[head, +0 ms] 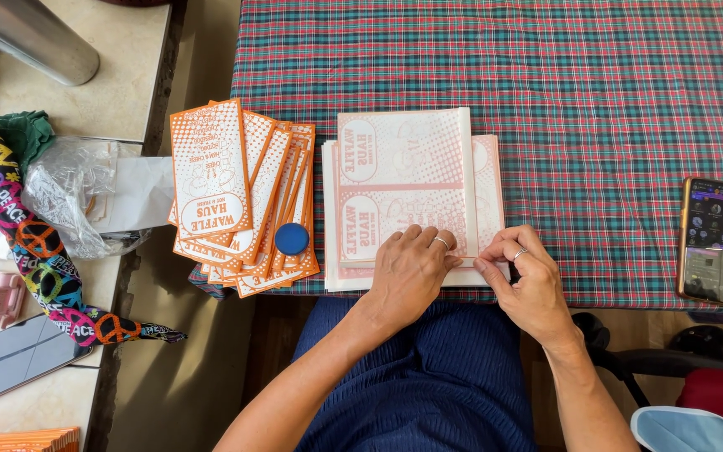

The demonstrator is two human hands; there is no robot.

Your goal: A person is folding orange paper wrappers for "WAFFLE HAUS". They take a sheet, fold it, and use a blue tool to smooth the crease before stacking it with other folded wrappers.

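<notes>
The top printed paper sheet, lying on the stack at the near table edge, is pressed flat by the left hand while its near edge is pinched by the right hand; the fold is best kept aligned and creased firmly.

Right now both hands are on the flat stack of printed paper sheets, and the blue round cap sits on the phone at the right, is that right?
Not quite. In the head view the blue round cap rests on the fanned orange bags, left of the stack; the phone has nothing on it. The left hand and right hand are on the stack.

Ringed fingers, navy ribbed garment
</notes>
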